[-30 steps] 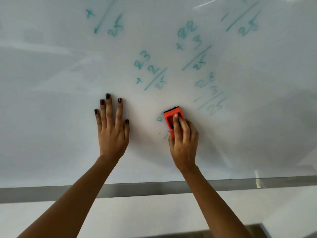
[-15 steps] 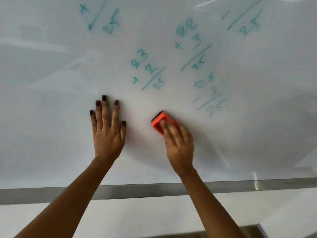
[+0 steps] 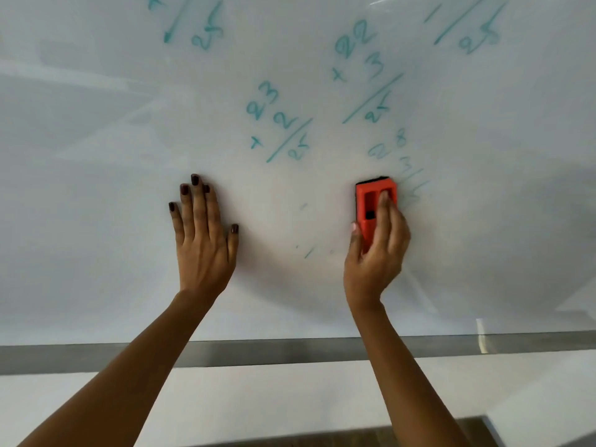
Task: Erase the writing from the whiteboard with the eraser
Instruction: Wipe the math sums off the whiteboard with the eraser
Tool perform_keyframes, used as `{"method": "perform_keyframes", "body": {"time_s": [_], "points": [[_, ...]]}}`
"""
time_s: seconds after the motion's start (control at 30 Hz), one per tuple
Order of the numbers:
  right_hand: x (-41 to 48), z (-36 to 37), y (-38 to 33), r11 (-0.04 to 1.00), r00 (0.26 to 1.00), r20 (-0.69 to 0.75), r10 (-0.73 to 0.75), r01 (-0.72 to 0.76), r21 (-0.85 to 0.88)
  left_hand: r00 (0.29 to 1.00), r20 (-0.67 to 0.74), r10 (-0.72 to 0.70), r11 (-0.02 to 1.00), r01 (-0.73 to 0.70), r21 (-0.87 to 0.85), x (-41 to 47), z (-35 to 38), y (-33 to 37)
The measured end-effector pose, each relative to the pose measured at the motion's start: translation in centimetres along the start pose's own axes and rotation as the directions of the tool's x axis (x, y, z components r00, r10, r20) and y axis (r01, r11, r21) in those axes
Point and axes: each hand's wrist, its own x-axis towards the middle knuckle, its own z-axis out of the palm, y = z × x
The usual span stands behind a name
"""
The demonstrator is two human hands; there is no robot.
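The whiteboard (image 3: 96, 195) fills nearly the whole view, and its lower edge runs along a grey metal frame strip (image 3: 290, 351) that both forearms cross from below. The left half of the board, out to the left edge of the view, is bare white surface, and the band between the hands and the lower edge is also unmarked, apart from a few faint teal flecks (image 3: 308, 253) between the two hands. The left hand (image 3: 201, 233) lies flat against the board, fingers together and extended, holding nothing; its nails are painted dark. The right hand (image 3: 375, 253) grips the orange eraser (image 3: 371, 201), thumb on its left side and fingers over its back, pressing it to the board in the lower middle, right of the left hand and well apart from it. The eraser stands upright with a dark pad edge showing at its top. Teal marker writing remains above: "23", "2", a plus sign and "25" under a slanted line (image 3: 280, 124) sit above the gap between the hands; "22", "3" and "25" (image 3: 364, 72) lie higher and to the right; further sums reach the top edge at left (image 3: 200, 27) and right (image 3: 471, 30). Just beside the eraser's upper right corner, a smeared "28", "3" and slanted strokes (image 3: 400, 162) are half faded, the lowest part too blurred to read.
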Motion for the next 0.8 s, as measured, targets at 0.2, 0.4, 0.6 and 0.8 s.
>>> {"method": "perform_keyframes", "body": {"time_s": [0.2, 0.4, 0.6, 0.8], "points": [[-6.5, -0.9, 1.2, 0.63, 0.565, 0.397, -0.723, 0.775, 0.043, 1.0, 0.014, 0.001, 0.999, -0.001, 0.037, -0.2, 0.0, -0.1], [-4.2, -0.6, 1.9, 0.997, 0.998, 0.053, 0.043, -0.04, -0.058, 1.0, 0.024, 0.008, 0.999, -0.009, 0.036, -0.3, -0.3, -0.2], [-5.5, 0.3, -1.4, 0.919, 0.905, 0.192, -0.379, 0.392, -0.034, 0.999, -0.003, -0.036, 0.999, 0.036, 0.019, -0.4, -0.1, 0.5], [-2.5, 0.1, -1.1, 0.975, 0.976, 0.074, -0.205, 0.21, -0.074, 1.0, -0.005, -0.031, 0.999, 0.031, 0.017, -0.5, -0.2, 0.3]]}}
